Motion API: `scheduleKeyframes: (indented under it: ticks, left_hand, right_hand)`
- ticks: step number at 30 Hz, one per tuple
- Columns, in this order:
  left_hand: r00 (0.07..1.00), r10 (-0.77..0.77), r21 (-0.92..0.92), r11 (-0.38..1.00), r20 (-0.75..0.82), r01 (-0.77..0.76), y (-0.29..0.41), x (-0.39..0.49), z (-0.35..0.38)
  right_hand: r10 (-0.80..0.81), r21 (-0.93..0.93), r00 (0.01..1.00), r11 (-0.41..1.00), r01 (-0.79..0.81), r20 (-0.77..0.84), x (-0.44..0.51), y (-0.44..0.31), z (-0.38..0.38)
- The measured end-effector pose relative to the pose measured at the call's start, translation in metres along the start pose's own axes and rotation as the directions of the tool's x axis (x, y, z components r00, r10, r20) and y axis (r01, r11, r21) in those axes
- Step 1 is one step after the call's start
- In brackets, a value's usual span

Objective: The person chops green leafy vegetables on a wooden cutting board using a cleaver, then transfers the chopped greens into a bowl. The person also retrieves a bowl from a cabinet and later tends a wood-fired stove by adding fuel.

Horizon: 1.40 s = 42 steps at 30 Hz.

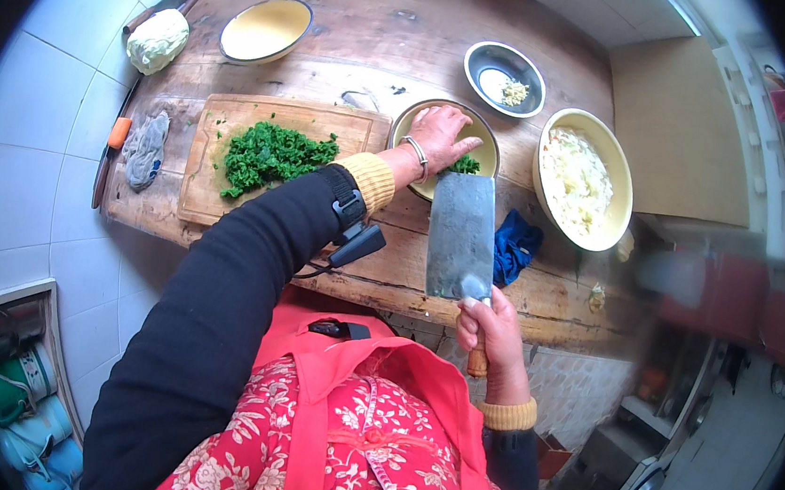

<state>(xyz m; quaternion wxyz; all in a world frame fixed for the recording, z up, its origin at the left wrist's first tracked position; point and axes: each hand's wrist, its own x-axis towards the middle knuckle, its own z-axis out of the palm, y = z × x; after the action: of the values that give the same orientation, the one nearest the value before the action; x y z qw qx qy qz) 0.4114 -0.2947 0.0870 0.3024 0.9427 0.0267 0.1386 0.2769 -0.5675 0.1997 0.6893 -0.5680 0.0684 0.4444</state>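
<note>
My right hand grips the wooden handle of a cleaver. Its broad blade points away from me, with the far end at the near rim of a yellow enamel bowl. Over that bowl is my left hand, its fingers apart and a metal bracelet at the wrist. Chopped leafy greens show in the bowl between that hand and the blade; the palm hides part of the inside. A larger heap of chopped greens lies on the wooden cutting board to the left.
A basin of shredded cabbage stands right, near a blue cloth. Beyond are a metal bowl with minced pale bits and another yellow bowl. A cabbage and crumpled plastic bag lie by the left wall.
</note>
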Motion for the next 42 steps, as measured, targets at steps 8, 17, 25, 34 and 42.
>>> scheduleKeyframes:
  ticks: [8,17,25,34,42]
  left_hand:
    - [0.939,0.070,-0.352,0.915,-0.338,-0.195,-0.002,-0.021,-0.011]
    - [0.841,-0.055,-0.194,0.979,-0.538,-0.060,-0.034,-0.123,-0.095]
    - [0.828,-0.214,-0.036,0.973,-0.518,0.229,-0.103,-0.235,-0.153]
    - [0.772,-0.318,0.140,0.876,-0.551,0.462,-0.155,-0.269,-0.148]
    - [0.746,-0.407,0.218,0.784,-0.527,0.581,-0.155,-0.265,-0.131]
  right_hand:
    - [-0.112,-0.065,0.991,0.992,0.107,-0.078,0.003,0.016,-0.004]
    - [-0.049,-0.211,0.996,0.975,0.064,0.075,0.037,0.024,0.036]
    - [-0.091,-0.303,0.993,0.947,0.109,0.073,0.094,0.070,0.088]
    - [-0.231,-0.374,0.973,0.904,0.206,-0.024,0.119,0.089,0.104]
    - [-0.147,-0.329,0.988,0.936,0.127,-0.037,0.128,0.091,0.096]
